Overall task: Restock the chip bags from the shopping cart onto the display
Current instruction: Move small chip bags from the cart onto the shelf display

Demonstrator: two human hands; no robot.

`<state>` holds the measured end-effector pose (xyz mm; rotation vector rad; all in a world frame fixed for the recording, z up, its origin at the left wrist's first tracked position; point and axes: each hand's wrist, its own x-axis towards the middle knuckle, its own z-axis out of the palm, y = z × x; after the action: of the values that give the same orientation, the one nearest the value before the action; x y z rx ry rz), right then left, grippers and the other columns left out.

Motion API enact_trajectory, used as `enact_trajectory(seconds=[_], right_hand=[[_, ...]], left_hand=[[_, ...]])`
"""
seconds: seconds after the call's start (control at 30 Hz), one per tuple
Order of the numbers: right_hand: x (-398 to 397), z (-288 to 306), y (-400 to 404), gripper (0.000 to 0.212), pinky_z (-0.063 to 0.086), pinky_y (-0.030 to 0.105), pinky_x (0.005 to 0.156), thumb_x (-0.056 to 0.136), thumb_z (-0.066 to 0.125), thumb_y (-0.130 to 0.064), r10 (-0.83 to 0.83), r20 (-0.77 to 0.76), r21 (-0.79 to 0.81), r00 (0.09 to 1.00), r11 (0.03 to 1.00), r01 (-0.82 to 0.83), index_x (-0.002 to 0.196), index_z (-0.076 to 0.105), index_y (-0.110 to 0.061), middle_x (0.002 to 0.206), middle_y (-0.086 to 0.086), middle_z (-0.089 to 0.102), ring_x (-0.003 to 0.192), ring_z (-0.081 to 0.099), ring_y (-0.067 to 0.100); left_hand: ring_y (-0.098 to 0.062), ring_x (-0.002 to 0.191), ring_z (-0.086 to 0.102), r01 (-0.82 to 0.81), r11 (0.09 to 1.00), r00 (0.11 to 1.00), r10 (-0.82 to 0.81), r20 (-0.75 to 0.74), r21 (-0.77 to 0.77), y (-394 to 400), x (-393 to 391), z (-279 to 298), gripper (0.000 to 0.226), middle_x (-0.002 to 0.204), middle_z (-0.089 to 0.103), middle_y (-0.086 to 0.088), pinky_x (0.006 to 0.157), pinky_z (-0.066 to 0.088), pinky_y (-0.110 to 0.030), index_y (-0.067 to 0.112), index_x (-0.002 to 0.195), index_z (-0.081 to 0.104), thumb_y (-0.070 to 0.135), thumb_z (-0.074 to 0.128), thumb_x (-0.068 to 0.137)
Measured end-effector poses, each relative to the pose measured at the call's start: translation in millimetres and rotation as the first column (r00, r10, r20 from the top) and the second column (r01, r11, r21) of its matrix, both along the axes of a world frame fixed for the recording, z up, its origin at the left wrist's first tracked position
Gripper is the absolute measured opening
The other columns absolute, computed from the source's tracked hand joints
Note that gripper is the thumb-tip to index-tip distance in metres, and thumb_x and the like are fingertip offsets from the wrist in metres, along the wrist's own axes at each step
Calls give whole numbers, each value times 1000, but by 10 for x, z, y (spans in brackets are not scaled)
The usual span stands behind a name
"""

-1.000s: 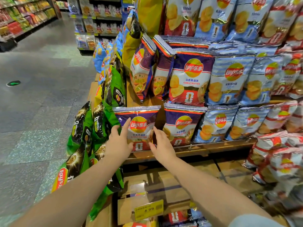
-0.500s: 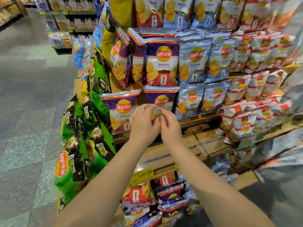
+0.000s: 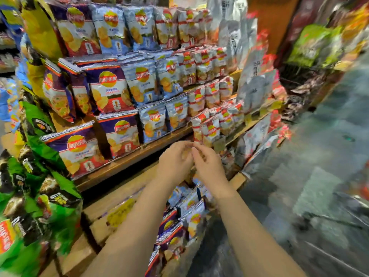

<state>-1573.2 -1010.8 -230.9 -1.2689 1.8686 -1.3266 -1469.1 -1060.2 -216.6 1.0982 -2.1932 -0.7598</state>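
Both hands are raised together in front of the stepped wooden display shelf (image 3: pixel 127 160), below its lowest stocked ledge. The left hand (image 3: pixel 174 162) and right hand (image 3: pixel 209 168) meet at the fingertips, fingers loosely curled; motion blur hides whether anything is pinched between them, so I cannot tell if they hold something.

The task's goods are on the shelf. A purple Lay's chip bag with a striped top seal (image 3: pixel 76 146) stands at the left end of the lowest ledge, slightly tilted, with a second purple Lay's bag (image 3: pixel 120 132) just beside it on its right — further right come pale blue Lay's bags (image 3: pixel 153 120) and then red-and-white Lay's bags (image 3: pixel 209 128) near the ledge's right end. Green and black chip bags (image 3: pixel 38 188) hang along the display's left side. Below the forearms, a row of small purple and blue bags (image 3: pixel 179 220) stands packed in the bottom tier. A grey tiled floor (image 3: pixel 319 176), blurred, lies to the right.
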Motion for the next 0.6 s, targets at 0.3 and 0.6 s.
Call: enact_trajectory(seconds=[0.3, 0.6], right_hand=[[-529, 79, 1294, 41, 37, 22, 96, 101, 42, -29, -187, -9, 17, 982, 982, 187, 138, 48, -13, 130, 0, 51, 121, 47, 11], [-1141, 63, 2704, 40, 34, 30, 106, 102, 39, -26, -457, -73, 11, 887, 889, 459, 138, 48, -12, 139, 7, 51, 129, 45, 20]], left_hand=[[-11, 113, 54, 273, 962, 962, -273, -8, 4, 1068, -620, 75, 32, 123, 60, 6, 96, 46, -34, 24, 125, 59, 26, 50, 94], [-21, 125, 48, 546, 837, 837, -543, 66, -38, 2229, -1574, 67, 41, 135, 54, -7, 94, 33, -22, 11, 135, 51, 13, 51, 94]])
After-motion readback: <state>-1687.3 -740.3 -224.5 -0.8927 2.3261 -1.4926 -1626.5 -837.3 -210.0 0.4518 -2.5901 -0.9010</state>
